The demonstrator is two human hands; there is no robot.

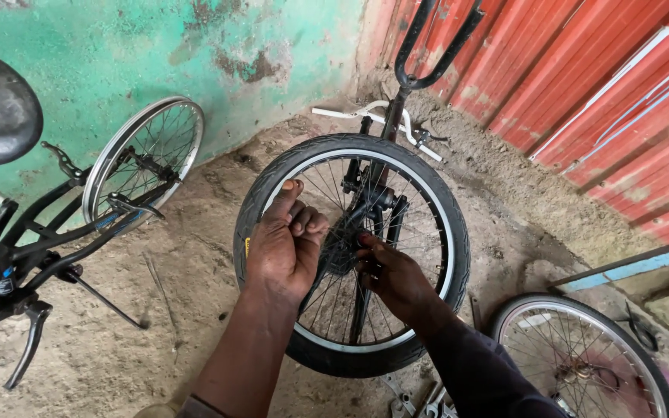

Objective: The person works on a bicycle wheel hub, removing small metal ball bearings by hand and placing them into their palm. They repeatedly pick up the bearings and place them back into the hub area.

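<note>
Spokes fill our view: our left hand [286,244] is loosely curled in front of the tyred bicycle wheel [272,182], thumb up near the rim, holding nothing we can make out. Our right hand [393,275] pinches narrow at the hub [342,249], just right of the left. Beyond our right wrist lies a bare rim [582,356].

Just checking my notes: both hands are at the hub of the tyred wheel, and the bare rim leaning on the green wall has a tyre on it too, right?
Not quite. In the head view the left hand and right hand are at the hub of the tyred wheel, but the rim against the green wall carries no tyre, only bare metal and spokes.
</note>
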